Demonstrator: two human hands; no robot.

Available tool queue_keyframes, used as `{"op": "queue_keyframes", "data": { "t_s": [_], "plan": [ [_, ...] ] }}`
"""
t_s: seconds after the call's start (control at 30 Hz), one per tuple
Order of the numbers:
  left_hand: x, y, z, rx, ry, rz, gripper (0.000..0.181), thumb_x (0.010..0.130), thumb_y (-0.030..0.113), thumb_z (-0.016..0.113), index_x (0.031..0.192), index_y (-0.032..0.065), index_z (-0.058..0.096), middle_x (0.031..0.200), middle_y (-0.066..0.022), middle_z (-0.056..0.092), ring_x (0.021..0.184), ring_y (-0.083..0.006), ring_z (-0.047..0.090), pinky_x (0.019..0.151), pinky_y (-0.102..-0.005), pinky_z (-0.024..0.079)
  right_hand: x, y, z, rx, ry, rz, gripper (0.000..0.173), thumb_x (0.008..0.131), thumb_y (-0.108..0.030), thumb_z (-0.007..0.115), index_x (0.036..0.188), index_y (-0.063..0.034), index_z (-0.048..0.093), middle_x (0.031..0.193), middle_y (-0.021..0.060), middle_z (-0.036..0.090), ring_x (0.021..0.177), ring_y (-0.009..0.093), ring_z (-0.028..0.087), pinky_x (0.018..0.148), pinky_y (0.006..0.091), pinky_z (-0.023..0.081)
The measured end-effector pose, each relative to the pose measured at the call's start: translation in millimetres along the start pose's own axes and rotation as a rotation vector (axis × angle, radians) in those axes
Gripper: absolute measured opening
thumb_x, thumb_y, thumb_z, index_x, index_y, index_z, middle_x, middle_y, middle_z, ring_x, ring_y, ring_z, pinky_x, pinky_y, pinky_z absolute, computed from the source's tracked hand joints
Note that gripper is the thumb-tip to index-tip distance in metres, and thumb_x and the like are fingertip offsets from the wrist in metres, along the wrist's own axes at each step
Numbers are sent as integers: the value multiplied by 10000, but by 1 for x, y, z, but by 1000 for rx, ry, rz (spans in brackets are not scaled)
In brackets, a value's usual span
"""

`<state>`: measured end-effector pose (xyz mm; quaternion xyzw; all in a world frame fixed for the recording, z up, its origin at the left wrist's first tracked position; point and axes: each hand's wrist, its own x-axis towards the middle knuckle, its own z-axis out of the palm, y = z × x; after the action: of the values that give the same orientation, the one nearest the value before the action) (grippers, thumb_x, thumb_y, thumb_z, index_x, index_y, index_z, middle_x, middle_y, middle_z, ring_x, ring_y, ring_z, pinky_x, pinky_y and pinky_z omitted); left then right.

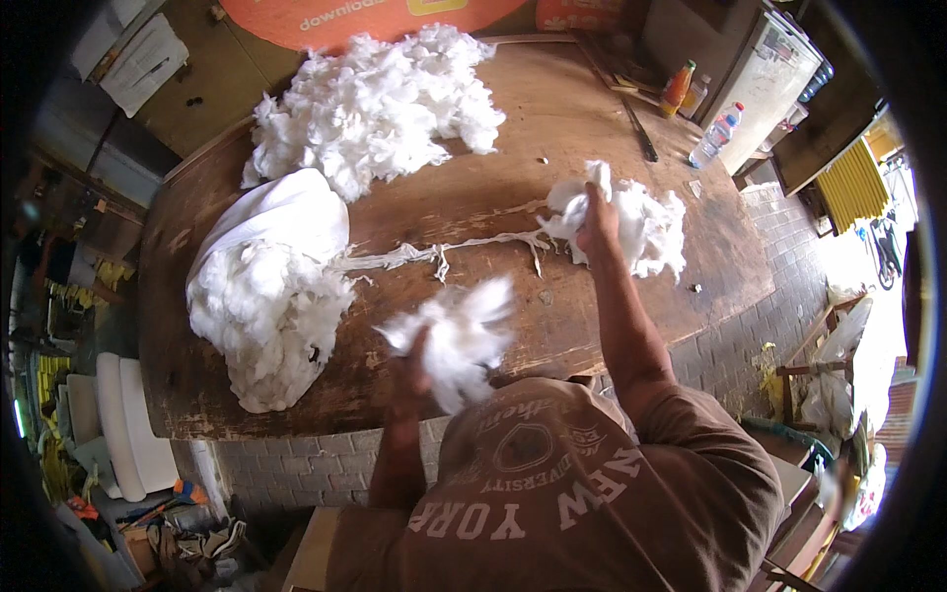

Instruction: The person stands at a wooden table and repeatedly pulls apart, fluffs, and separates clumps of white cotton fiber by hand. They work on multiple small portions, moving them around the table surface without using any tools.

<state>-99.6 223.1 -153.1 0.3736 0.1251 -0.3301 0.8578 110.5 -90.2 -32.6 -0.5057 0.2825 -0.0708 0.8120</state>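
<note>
My left hand [416,366] grips a loose tuft of white fiber stuffing [466,340], blurred by motion, above the near edge of the wooden table [547,325]. Farther right, my right hand [601,214] is closed on a white stuffing clump [598,177], at a small pile of stuffing [651,229]. A white fabric cover [274,214] lies at the left with a large mass of stuffing [266,318] bulging from its near side. From it a frayed white cloth strip [444,250] stretches toward the small pile. A big heap of stuffing [392,103] covers the back left of the table.
An orange bottle [677,89] and clear plastic bottles [715,137] stand at the table's back right, near a dark-handled long tool [642,133] lying flat. A whitish fridge [769,81] is beyond. A white chair [137,429] stands off the left corner.
</note>
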Motion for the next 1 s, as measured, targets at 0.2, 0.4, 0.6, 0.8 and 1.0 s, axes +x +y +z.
{"op": "queue_keyframes", "data": {
  "t_s": [0.2, 0.4, 0.6, 0.8, 1.0],
  "plan": [
    [-23, 48, 38, 676, 282, 126, 411, 946, 297, 553, 1258, 29, 545, 1220, -117, 588, 1015, -172, 595, 886, -319, 491, -72, -33, -16, -237, -528, 122, 478, 885, -389, 644, 1127, 15, 559, 870, 62, 631, 728, 155, 615, 620, 311, 520],
    [-44, 56, 99, 1819, 545, 245, 560, 869, 427, 589, 1284, 63, 497, 1111, -182, 634, 1093, -352, 584, 915, -436, 475, -119, 3, -10, -808, -751, -619, 647, 852, -448, 657, 1247, 28, 468, 845, 149, 644, 769, 260, 642, 691, 398, 501],
    [-17, 68, 151, 879, 523, 794, 421, 951, 396, 495, 1145, 29, 564, 996, -147, 645, 952, -229, 614, 796, -378, 471, -165, 36, 10, -1210, -748, -923, 489, 755, -371, 730, 1004, -23, 493, 805, 200, 618, 754, 391, 629, 642, 455, 501],
    [9, 78, 145, 826, 516, 731, 472, 989, 432, 378, 1046, 12, 586, 908, -110, 627, 837, -190, 579, 725, -347, 462, -162, 41, 10, -1080, -1009, -802, 353, 845, -303, 642, 890, 14, 492, 623, 205, 529, 649, 369, 592, 574, 448, 434],
    [10, 86, 101, 579, 504, 768, 562, 1004, 470, 302, 1107, -12, 570, 987, -105, 626, 862, -202, 573, 789, -352, 465, -182, 34, 1, -808, -1100, -486, 250, 936, -205, 535, 853, 18, 609, 693, 212, 572, 618, 305, 577, 614, 404, 458]
  ]
}}
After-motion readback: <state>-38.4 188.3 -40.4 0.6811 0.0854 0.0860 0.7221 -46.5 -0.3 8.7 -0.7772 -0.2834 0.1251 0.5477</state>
